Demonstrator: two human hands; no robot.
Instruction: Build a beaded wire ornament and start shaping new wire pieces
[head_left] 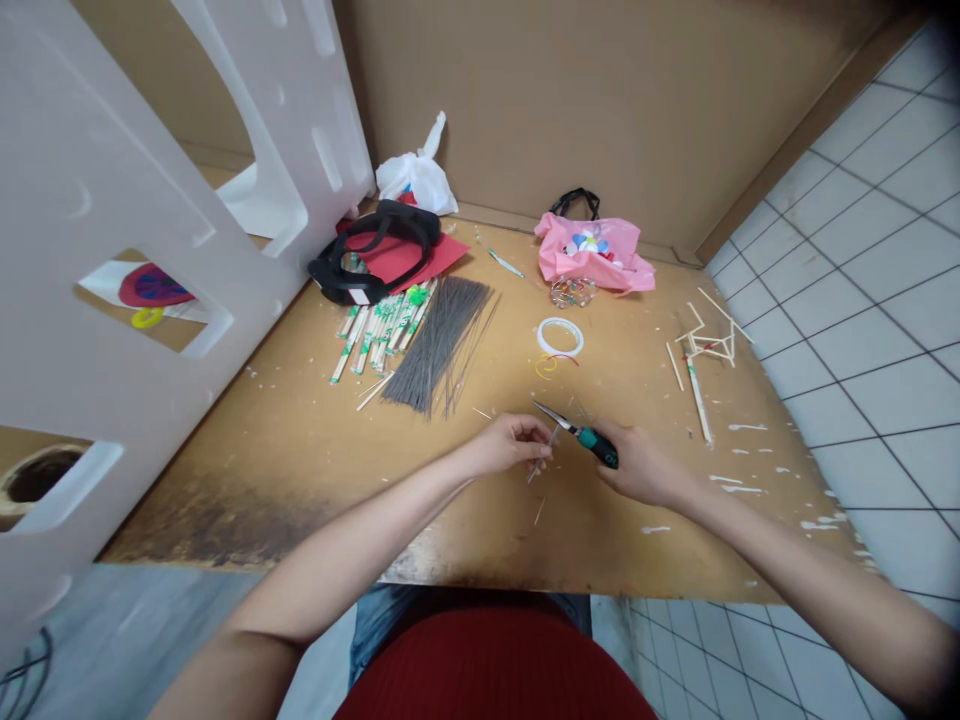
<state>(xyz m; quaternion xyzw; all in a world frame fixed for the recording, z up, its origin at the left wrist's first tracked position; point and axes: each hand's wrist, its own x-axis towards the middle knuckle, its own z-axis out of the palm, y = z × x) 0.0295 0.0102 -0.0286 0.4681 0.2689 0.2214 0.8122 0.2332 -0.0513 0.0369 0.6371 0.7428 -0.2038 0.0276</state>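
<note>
My left hand point(514, 445) is closed in a pinch around a few short, thin grey wires point(533, 471), above the near middle of the table. In my right hand point(637, 467) are needle-nose pliers point(598, 446) with green and black handles. The pliers' jaws point left and lie close to the upper end of the wires; whether they touch cannot be made out. Beyond my left hand lies a broad bundle of long grey wires point(439, 345). A roll of white tape point(560, 338) rests past the pliers, with small yellow and red wire pieces beside it.
Wrapped chopsticks point(382, 330) and a black headband-like frame point(375, 250) lie at back left, near a white plastic bag point(417, 182). A pink bag point(596, 255) with small colourful items stands at back right. Joined sticks point(709, 347) lie right. A white plastic panel point(300, 150) borders the left.
</note>
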